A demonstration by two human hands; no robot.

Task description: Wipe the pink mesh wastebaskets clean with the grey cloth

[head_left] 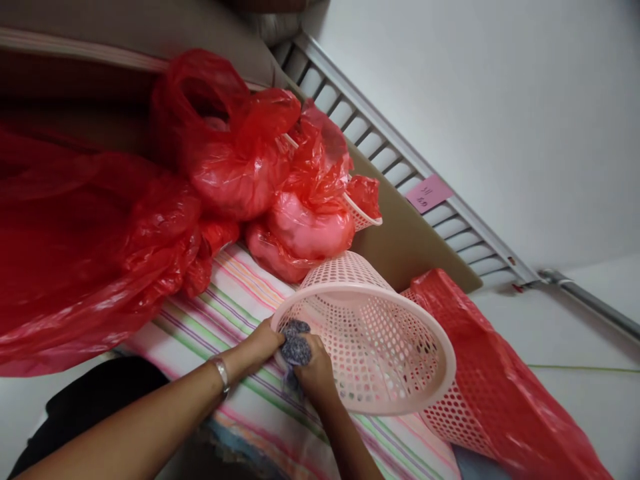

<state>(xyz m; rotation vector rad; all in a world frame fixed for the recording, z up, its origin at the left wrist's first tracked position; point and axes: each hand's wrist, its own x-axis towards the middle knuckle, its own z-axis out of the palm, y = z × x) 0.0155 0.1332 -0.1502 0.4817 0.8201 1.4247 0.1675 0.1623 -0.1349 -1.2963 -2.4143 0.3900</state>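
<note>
A pink perforated plastic basket (373, 295) lies tipped on its side, its round mouth towards me. My left hand (263, 343), below a silver bracelet (221, 375), is closed on the left part of the rim, though its fingers are largely hidden behind it. Close beside it, my right hand (317, 370) is wrapped round a bunched dark grey cloth (296, 347), which presses against the same rim. Part of the cloth hangs below the rim between both hands.
Striped fabric (240, 287) lies under the basket. Filled red plastic bags (245, 180) are piled behind and left. A second pink basket (457, 417), partly under a red bag (500, 373), is at right. A white radiator (385, 157) bearing a pink note (429, 193) lines the wall.
</note>
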